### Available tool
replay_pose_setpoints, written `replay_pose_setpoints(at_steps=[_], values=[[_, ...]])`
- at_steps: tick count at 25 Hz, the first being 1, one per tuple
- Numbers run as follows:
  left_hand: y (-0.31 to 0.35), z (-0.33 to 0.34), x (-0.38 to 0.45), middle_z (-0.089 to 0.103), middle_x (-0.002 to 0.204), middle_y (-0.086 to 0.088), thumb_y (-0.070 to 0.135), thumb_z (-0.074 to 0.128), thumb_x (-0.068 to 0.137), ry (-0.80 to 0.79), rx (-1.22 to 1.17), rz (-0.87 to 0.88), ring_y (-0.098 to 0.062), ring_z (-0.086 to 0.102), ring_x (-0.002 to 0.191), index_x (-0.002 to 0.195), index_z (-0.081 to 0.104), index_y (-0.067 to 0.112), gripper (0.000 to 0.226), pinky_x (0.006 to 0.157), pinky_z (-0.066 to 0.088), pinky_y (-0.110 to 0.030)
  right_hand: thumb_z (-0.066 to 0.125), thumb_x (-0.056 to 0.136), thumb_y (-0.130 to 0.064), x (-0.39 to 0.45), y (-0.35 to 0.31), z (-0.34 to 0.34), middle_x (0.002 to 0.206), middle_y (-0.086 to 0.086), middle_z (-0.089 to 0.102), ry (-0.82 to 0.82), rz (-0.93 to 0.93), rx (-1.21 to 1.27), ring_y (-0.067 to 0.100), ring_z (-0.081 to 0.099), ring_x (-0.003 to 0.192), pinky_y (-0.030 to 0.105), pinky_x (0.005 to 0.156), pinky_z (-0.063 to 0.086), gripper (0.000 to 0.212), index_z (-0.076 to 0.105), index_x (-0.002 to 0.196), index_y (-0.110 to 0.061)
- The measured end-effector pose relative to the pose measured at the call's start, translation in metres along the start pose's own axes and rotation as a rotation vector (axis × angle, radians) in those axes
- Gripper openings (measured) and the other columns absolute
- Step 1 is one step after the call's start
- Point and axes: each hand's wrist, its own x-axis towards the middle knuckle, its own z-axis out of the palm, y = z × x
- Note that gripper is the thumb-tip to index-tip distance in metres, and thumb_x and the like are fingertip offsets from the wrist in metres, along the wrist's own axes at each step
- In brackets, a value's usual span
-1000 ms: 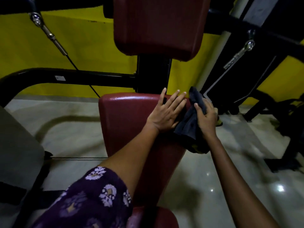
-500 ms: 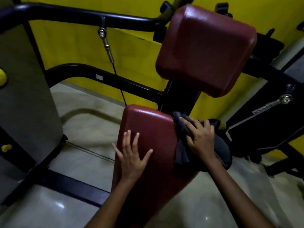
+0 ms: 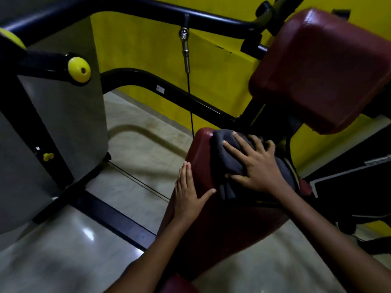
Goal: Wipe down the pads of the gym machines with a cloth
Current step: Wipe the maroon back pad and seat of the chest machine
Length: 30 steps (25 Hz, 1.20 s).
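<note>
Cloth under spread right hand on lower pad; left hand flat beside; cable behind.

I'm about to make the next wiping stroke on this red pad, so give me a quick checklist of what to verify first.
1. Cloth lies on the lower red pad: ok.
2. Right hand pressed flat on the cloth, fingers spread: ok.
3. Left hand steadies the pad's left edge, off the cloth: ok.
4. Cloth bunched rather than spread flat: not ok.
5. Upper red pad wiped already: cannot tell.
6. Cable hangs apart from both hands: ok.
</note>
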Motion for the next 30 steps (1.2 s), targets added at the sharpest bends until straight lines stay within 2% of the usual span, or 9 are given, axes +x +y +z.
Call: replay_pose_setpoints(at_steps=[3,6,11,16,19,23,25,28,30], values=[[-0.008,-0.002,-0.002,-0.007,0.157,0.005,0.072,0.039,0.077,-0.041,0.018,0.04,-0.012,0.001,0.145,0.149,-0.007,0.02,0.1,0.117,0.021,-0.039,0.033,0.082,-0.063,0.014,-0.013,0.002,0.146,0.006,0.042,0.008,0.113,-0.023,0.039,0.045,0.117,0.048,0.085,0.034,0.069,0.033,0.144,-0.034],[-0.015,0.002,-0.017,-0.005,0.158,0.0,0.067,0.041,0.081,-0.047,0.043,-0.008,-0.023,0.014,0.145,0.149,-0.012,0.024,0.097,0.112,0.03,-0.045,0.031,0.081,-0.058,0.06,-0.04,-0.001,0.135,0.01,0.053,-0.026,0.178,0.031,0.038,0.051,0.108,0.047,0.08,0.037,0.067,0.042,0.14,-0.029],[-0.026,0.011,-0.028,0.003,0.159,-0.008,0.069,0.039,0.079,-0.054,0.056,-0.08,-0.029,0.021,0.143,0.149,-0.009,0.019,0.098,0.108,0.031,-0.056,0.031,0.077,-0.058,0.083,-0.047,-0.001,0.141,0.007,0.048,-0.093,-0.169,-0.063,0.04,0.045,0.115,0.051,0.083,0.038,0.065,0.055,0.129,-0.028],[-0.051,0.021,-0.038,0.008,0.158,-0.012,0.073,0.036,0.078,-0.097,0.06,-0.083,-0.029,0.018,0.144,0.146,-0.007,0.017,0.098,0.115,0.023,-0.048,0.036,0.076,-0.058,0.082,-0.073,0.002,0.137,0.007,0.05,-0.038,-0.065,-0.094,0.042,0.04,0.124,0.056,0.091,0.029,0.06,0.06,0.117,-0.022],[-0.06,0.029,-0.04,0.02,0.154,-0.019,0.077,0.033,0.078,-0.139,0.094,-0.123,-0.033,0.026,0.14,0.147,0.003,0.007,0.103,0.113,0.027,-0.049,0.05,0.073,-0.06,0.074,-0.103,0.017,0.119,0.008,0.06,-0.071,-0.26,-0.171,0.04,0.043,0.124,0.057,0.098,0.018,0.054,0.064,0.103,-0.017],[-0.081,0.03,-0.052,-0.007,0.158,-0.008,0.068,0.044,0.083,-0.227,0.107,-0.179,-0.022,0.002,0.146,0.146,-0.016,0.013,0.103,0.119,0.005,-0.042,0.04,0.073,-0.06,0.067,-0.125,0.025,0.099,0.004,0.066,-0.144,-0.5,-0.21,0.033,0.055,0.11,0.047,0.094,0.022,0.056,0.068,0.093,-0.016],[-0.095,0.024,-0.048,-0.011,0.158,-0.008,0.059,0.046,0.088,-0.298,0.165,-0.149,-0.021,-0.004,0.146,0.147,-0.016,0.009,0.099,0.118,-0.002,-0.039,0.05,0.071,-0.059,0.072,-0.111,0.019,0.107,0.005,0.064,-0.039,-0.394,-0.249,0.032,0.053,0.113,0.047,0.094,0.021,0.055,0.066,0.102,-0.017],[-0.108,0.019,-0.044,-0.006,0.159,-0.01,0.055,0.046,0.091,-0.383,0.184,-0.145,-0.024,0.004,0.146,0.149,-0.012,0.009,0.094,0.118,0.006,-0.041,0.049,0.073,-0.06,0.073,-0.092,0.01,0.13,0.009,0.054,0.059,-0.042,-0.212,0.039,0.034,0.132,0.056,0.104,0.006,0.063,0.059,0.119,-0.018],[-0.12,0.021,-0.049,-0.006,0.159,-0.01,0.049,0.049,0.091,-0.425,0.163,-0.138,-0.025,0.01,0.145,0.148,-0.014,0.01,0.094,0.117,0.011,-0.04,0.046,0.072,-0.061,0.064,-0.109,0.019,0.132,0.009,0.053,0.034,-0.02,-0.227,0.042,0.027,0.136,0.062,0.105,-0.001,0.066,0.06,0.119,-0.017]])
